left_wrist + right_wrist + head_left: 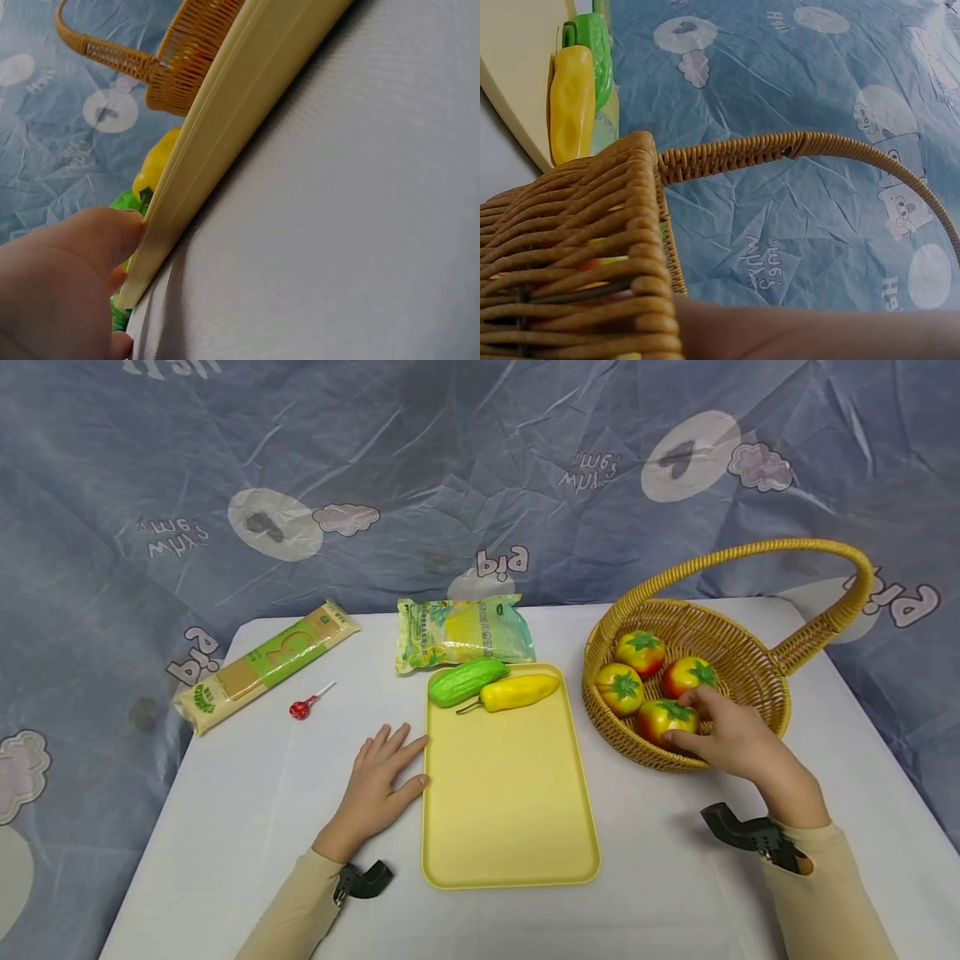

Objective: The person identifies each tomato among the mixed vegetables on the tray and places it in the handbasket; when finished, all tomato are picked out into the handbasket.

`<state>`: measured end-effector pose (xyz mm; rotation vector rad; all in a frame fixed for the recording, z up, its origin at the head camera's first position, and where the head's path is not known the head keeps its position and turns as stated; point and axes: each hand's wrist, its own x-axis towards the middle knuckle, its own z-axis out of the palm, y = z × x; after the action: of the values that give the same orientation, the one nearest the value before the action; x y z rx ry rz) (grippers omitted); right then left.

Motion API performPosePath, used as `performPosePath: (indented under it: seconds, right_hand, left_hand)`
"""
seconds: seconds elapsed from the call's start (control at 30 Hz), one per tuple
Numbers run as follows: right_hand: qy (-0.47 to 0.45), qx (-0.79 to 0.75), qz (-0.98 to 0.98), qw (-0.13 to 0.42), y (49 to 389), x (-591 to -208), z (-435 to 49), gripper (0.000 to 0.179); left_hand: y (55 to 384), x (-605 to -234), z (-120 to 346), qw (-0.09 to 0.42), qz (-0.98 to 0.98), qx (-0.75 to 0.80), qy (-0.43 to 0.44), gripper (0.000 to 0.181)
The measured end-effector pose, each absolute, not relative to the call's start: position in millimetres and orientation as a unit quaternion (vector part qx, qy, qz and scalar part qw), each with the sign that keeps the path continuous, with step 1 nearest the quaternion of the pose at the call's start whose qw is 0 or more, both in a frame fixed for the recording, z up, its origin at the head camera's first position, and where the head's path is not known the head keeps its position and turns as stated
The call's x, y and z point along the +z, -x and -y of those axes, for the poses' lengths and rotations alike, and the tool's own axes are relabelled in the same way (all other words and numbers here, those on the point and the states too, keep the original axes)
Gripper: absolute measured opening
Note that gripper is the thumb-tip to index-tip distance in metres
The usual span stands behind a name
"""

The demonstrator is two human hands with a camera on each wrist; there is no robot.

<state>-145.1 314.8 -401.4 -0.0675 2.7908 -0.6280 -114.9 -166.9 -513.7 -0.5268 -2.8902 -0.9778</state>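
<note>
My right hand (738, 735) reaches over the near rim of the wicker basket (637, 747), thumb and fingers around the nearest red-and-yellow tomato (654, 720). Several such tomatoes with green star-shaped tops sit in the basket; the others lie behind and left of that hand. In the right wrist view the basket's woven wall (577, 247) hides the fingers. Flat on the table, my left hand (378, 789) has its fingers spread, thumb and index fingertips at the left edge of the yellow tray (510, 810). A green bumpy gourd (468, 682) and a yellow pepper (521, 692) lie at the tray's far end.
Behind the tray lies a green-and-yellow packet (465, 631). At the back left are a long noodle-like package (266, 667) and a red lollipop (300, 708). The basket's tall handle (742, 547) arches over it, and a patterned blue cloth (420, 468) hangs behind the table.
</note>
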Motion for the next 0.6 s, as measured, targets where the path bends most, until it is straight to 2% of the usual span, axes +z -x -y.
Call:
performPosePath:
  seconds: [0.17, 0.6]
  right_hand:
    - [0.025, -0.211, -0.967, 0.138, 144.5, -399.2, -317.2, 0.067]
    - [0.015, -0.218, -0.965, 0.144, 145.3, -394.9, -321.8, 0.063]
  left_hand:
    - [114.8, -513.8, 167.1, 0.023, 0.933, -0.316, 0.172, 0.055]
    - [114.4, -512.7, 166.9, 0.026, 0.933, -0.316, 0.172, 0.055]
